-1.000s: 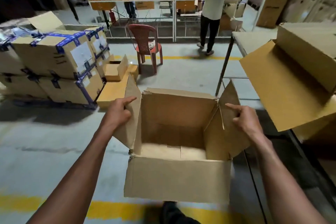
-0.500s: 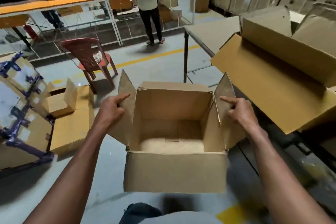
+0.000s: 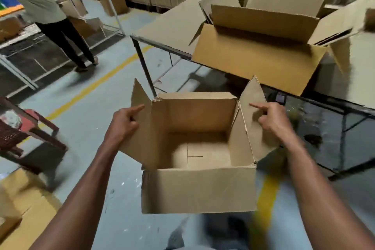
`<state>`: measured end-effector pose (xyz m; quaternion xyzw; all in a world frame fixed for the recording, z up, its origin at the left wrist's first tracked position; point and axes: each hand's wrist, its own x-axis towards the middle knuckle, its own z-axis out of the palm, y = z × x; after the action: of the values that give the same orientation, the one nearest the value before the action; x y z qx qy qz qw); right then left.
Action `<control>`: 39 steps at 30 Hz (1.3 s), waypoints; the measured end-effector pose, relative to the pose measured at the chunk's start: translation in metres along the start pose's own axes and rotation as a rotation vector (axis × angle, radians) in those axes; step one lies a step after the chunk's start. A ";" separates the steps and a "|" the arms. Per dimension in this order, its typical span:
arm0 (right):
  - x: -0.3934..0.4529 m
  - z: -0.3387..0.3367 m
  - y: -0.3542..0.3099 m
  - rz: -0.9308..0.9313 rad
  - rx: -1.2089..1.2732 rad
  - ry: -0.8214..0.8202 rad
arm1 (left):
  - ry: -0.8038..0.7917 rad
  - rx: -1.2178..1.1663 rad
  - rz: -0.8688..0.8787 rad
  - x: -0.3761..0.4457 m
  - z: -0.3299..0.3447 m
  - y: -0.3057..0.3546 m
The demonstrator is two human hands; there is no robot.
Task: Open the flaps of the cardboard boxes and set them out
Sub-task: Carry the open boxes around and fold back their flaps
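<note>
The left hand (image 3: 123,122) and right hand (image 3: 272,119) each grip a side flap of the open cardboard box (image 3: 198,186), held above the floor. Their lower fingers are hidden behind the flaps. A second opened box (image 3: 257,55) sits on the surface (image 3: 172,24), its right end blurred.

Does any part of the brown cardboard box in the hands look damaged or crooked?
Nothing stands out. The brown cardboard box looks empty and whole, its side flaps up, held by the left hand and right hand. Motion blur hides fine detail.
</note>
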<state>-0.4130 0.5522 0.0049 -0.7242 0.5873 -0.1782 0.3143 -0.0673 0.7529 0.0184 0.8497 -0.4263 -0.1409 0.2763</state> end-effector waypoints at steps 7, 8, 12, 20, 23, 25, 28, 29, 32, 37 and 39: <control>-0.071 -0.022 -0.008 0.109 -0.006 0.164 | -0.126 -0.052 0.210 0.024 -0.028 0.011; -0.078 -0.031 -0.009 0.117 -0.017 0.181 | -0.133 -0.062 0.239 0.025 -0.031 0.018; -0.104 -0.069 -0.023 0.097 -0.045 0.242 | -0.140 -0.110 0.330 0.022 -0.047 0.053; -0.150 -0.161 -0.058 -0.003 -0.063 0.436 | -0.092 -0.166 0.507 0.025 -0.109 0.128; -0.163 -0.198 -0.074 -0.046 -0.077 0.495 | -0.067 -0.218 0.575 0.019 -0.136 0.160; -0.170 -0.220 -0.086 -0.078 -0.060 0.530 | -0.039 -0.232 0.614 0.017 -0.152 0.179; -0.178 -0.248 -0.108 -0.092 -0.039 0.585 | 0.006 -0.252 0.662 0.021 -0.174 0.204; -0.180 -0.258 -0.116 -0.101 -0.039 0.604 | 0.017 -0.261 0.678 0.026 -0.181 0.211; -0.183 -0.283 -0.141 -0.139 -0.021 0.652 | 0.063 -0.273 0.709 0.045 -0.201 0.232; -0.167 -0.320 -0.178 -0.181 -0.014 0.680 | 0.131 -0.301 0.755 0.092 -0.232 0.267; -0.155 -0.333 -0.188 -0.209 -0.002 0.717 | 0.148 -0.325 0.783 0.111 -0.241 0.282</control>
<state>-0.5211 0.6408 0.3933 -0.6722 0.5830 -0.4513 0.0680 -0.0688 0.6113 0.3787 0.5770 -0.6680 -0.0293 0.4689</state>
